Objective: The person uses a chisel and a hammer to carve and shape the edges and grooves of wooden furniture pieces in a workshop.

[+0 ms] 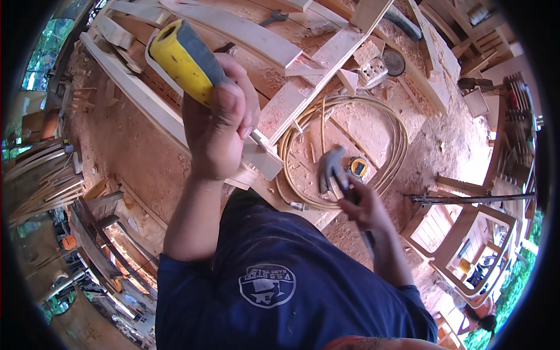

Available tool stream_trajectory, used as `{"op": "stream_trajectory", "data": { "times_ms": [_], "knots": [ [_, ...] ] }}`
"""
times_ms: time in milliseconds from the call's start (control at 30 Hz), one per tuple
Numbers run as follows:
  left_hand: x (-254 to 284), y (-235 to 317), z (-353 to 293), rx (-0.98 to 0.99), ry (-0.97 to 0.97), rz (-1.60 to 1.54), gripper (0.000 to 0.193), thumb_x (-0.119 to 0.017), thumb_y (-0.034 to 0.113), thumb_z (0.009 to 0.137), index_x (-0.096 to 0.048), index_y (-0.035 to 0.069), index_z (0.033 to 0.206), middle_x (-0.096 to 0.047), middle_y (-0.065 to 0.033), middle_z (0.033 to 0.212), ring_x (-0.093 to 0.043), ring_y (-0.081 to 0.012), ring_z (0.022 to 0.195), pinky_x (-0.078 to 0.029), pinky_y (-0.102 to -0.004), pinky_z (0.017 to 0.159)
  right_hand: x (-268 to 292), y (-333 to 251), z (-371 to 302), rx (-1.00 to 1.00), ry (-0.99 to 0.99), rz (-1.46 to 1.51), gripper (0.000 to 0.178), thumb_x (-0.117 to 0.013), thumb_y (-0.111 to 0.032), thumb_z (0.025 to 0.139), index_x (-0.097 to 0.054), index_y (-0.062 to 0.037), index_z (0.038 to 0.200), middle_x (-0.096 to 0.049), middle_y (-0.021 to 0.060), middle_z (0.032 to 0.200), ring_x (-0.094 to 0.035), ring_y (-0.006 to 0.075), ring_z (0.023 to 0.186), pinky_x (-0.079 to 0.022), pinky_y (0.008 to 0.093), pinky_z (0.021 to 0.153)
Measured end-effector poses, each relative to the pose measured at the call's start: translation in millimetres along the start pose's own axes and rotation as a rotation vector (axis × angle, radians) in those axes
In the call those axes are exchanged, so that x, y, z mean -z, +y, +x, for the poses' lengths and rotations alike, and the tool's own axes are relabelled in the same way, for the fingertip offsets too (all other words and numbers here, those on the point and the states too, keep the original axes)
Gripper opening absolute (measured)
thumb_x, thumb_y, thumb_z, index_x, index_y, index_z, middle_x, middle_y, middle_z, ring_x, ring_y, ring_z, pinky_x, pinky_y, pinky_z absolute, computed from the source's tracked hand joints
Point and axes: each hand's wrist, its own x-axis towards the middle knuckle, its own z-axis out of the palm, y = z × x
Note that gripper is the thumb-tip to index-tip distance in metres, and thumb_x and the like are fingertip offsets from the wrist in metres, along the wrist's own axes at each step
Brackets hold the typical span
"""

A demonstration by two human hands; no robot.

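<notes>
My left hand (219, 122) is raised, its fingers wrapped round a thick yellow and dark grey tool handle (185, 58). What kind of tool it is does not show. Lower and to the right, my right hand (366, 204) grips a claw hammer (333, 166) by its dark shaft; it is a little blurred. Just beyond that hand, a yellow and black tape measure (357, 167) lies on the work surface. Around it runs a coil of tan hose or cable (402, 137), partly covered by the hammer.
Long planks (245, 32) and boards lie across the dusty bench ahead. A wrench (274, 18) rests among them at the far side. Near a wood block (371, 74) is a round dark disc (394, 61). Wooden frames (478, 251) stand at the right, stacked timber (49, 189) at the left.
</notes>
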Motion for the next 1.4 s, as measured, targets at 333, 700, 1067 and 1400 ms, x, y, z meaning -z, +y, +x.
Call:
{"op": "stream_trajectory", "data": {
  "times_ms": [333, 700, 1067, 1400],
  "knots": [
    [-17, -1, -8, 0.012, 0.01, 0.167, 0.045, -0.076, 0.05, 0.103, -0.051, 0.014, 0.111, -0.042, 0.0035, 0.07, -0.034, -0.0056, 0.057, -0.027, -0.0253, 0.052, 65, -236, -27, 1.17, 0.238, -0.444, 0.066, -0.069, 0.0, 0.097, -0.05, 0.0047, 0.16, -0.074, 0.0109, 0.125, -0.068, 0.0104, 0.1, -0.056, 0.03, 0.085],
    [-17, -8, -14, 0.023, 0.073, 0.082, 0.041, -0.08, 0.043, 0.098, -0.054, 0.014, 0.109, -0.05, 0.0022, 0.078, -0.043, -0.0066, 0.062, -0.029, -0.0252, 0.052, 33, -303, -24, 1.464, 0.19, -0.877, 0.037, -0.078, -0.008, 0.084, -0.078, -0.0039, 0.121, -0.079, 0.017, 0.094, -0.078, 0.0359, 0.083, -0.06, 0.0454, 0.067],
    [-6, -6, -26, -0.054, 0.049, 0.249, 0.058, -0.058, 0.066, 0.107, -0.055, 0.01, 0.122, -0.043, 0.0004, 0.068, -0.032, -0.0087, 0.051, -0.026, -0.0261, 0.047, 21, -303, -31, 1.453, 0.144, -0.931, 0.027, -0.08, -0.013, 0.083, -0.08, -0.0048, 0.11, -0.079, 0.0151, 0.091, -0.079, 0.035, 0.084, -0.061, 0.0452, 0.067],
    [-2, -16, -35, -0.04, 0.048, 0.274, 0.051, -0.059, 0.06, 0.109, -0.055, 0.009, 0.118, -0.043, 0.0013, 0.067, -0.034, -0.0093, 0.053, -0.03, -0.027, 0.048, 20, -305, -25, 1.409, 0.086, -0.98, 0.024, -0.082, -0.015, 0.083, -0.081, -0.0055, 0.104, -0.079, 0.0142, 0.09, -0.079, 0.0349, 0.085, -0.062, 0.0453, 0.067]
  ]
}}
